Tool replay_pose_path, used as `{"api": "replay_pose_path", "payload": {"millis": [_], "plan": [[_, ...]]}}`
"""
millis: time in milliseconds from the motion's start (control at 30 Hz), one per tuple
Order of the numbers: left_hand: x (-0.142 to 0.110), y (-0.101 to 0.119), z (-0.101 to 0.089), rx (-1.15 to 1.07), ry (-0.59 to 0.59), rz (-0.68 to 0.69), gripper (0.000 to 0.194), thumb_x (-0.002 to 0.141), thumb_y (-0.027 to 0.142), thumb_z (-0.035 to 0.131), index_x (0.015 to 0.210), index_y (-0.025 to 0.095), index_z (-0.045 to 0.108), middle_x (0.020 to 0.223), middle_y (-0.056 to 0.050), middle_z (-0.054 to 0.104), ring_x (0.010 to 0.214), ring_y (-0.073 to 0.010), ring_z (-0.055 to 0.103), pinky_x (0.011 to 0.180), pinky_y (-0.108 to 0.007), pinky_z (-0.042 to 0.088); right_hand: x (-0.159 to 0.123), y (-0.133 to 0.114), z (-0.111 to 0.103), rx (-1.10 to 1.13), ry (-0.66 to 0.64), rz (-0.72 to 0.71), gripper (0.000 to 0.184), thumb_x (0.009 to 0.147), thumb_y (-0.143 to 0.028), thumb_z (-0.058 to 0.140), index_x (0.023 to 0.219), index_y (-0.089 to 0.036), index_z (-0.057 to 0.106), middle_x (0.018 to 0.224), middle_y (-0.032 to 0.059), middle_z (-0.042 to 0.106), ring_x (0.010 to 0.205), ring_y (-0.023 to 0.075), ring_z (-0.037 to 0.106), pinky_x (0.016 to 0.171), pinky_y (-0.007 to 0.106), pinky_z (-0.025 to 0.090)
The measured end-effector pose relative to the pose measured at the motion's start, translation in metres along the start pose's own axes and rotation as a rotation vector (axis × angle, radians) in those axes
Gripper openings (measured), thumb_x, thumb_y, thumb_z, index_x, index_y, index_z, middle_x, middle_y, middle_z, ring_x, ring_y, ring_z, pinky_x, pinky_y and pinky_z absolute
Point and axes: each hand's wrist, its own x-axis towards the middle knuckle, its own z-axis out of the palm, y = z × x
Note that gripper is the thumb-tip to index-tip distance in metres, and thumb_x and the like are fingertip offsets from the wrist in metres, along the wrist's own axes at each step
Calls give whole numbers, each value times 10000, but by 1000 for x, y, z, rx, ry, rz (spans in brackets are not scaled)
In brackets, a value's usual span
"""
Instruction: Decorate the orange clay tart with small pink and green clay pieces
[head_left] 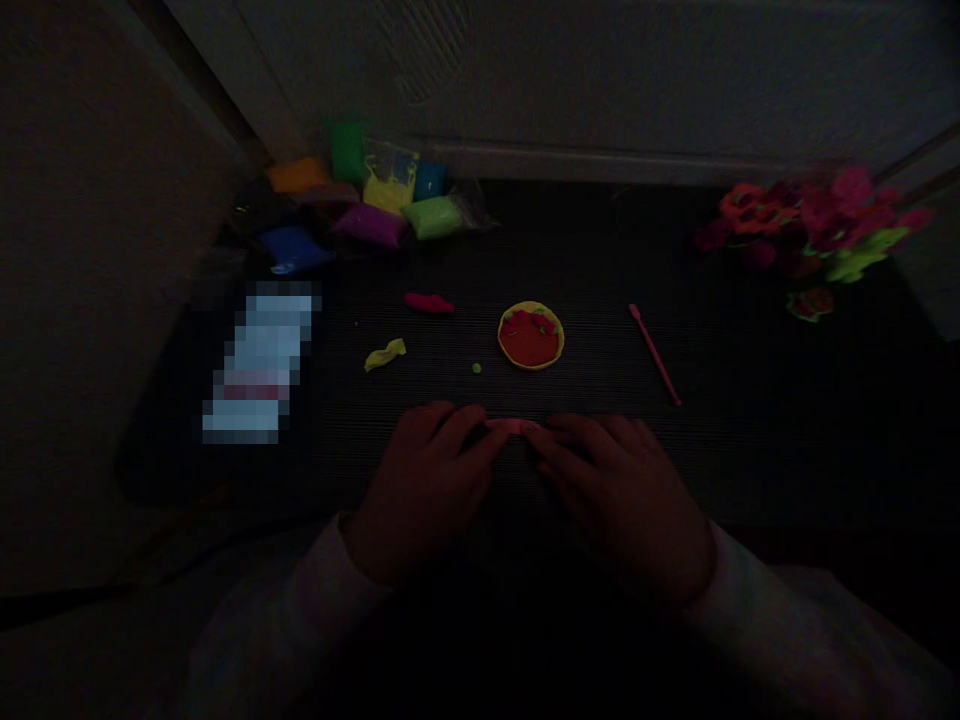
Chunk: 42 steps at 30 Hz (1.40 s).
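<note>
Between my hands runs a thin pink strip of modelling clay (515,426), close to the dark table's front. My left hand (431,480) pinches its left end between thumb and fingers. The right end is pinched the same way by my right hand (619,490). Just beyond the strip lies a round clay piece (531,345), red inside a yellow rim, with small red and green bits along its far side. A tiny green clay ball (477,368) rests to its left. Farther left are a yellow clay scrap (385,355) and a dark pink clay lump (429,303).
A pink modelling tool (655,355) lies on the right. Several bags of coloured clay, including a purple bag (373,225), are heaped at the back left. A pixelated bright phone-like shape (262,360) is at left. Colourful clay flowers (814,220) stand at the back right.
</note>
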Motion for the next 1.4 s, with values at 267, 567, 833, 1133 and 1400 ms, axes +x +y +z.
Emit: {"api": "replay_pose_path", "payload": {"millis": [267,567,833,1133,1400], "plan": [[-2,-5,-1,-218,129,-177,293,810,163,459,1099,151,510,981,-69,517,917,-180,469,787,-346,427,1,19,-2,63,53,-12,215,832,-238,461,973,-190,615,920,54,627,791,177,521,665,315,358],[-3,-6,0,-296,222,-258,245,796,177,495,1035,151,546,952,-67,559,906,-175,510,783,-351,455,7,20,-6,123,132,13,178,822,-219,451,837,-155,616,773,46,655,698,162,570,646,303,391],[2,16,-17,-341,392,-394,153,777,205,549,923,202,596,882,-13,564,826,-128,538,728,-276,458,2,2,-26,856,-92,365,172,812,-294,449,756,-188,572,628,-28,587,581,90,550,525,191,427],[9,13,-29,-157,348,-164,171,757,169,576,903,227,642,880,-29,583,859,-174,490,747,-339,433,-7,-3,-29,656,-23,245,128,808,-216,450,840,-205,573,676,-27,630,587,93,584,537,197,436],[9,12,-26,-178,303,-113,108,745,138,581,803,199,649,841,-27,599,850,-171,476,765,-326,432,-8,-3,-27,542,31,198,133,810,-197,446,853,-209,572,711,-24,648,620,93,602,540,188,441]]}}
